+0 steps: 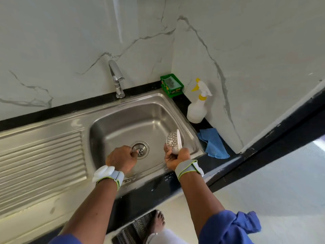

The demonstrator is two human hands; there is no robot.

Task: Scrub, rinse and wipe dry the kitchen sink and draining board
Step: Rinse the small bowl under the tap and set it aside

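The stainless steel sink (123, 124) has a round drain strainer (141, 149) in its basin and a ribbed draining board (40, 155) to its left. My left hand (121, 160) is down in the basin with its fingers curled, a fingertip at the left rim of the strainer; whether it holds anything is hidden. My right hand (175, 158) grips a small white bowl with a dotted grey pattern (173, 140), tilted on its side above the basin's front right corner. Both wrists wear grey bands.
A chrome tap (117, 78) stands behind the basin. A green soap tray (171, 85), a white spray bottle (197, 106) and a crumpled blue cloth (213, 144) line the black counter on the right, against the marble wall. A striped mat (135, 228) lies on the floor.
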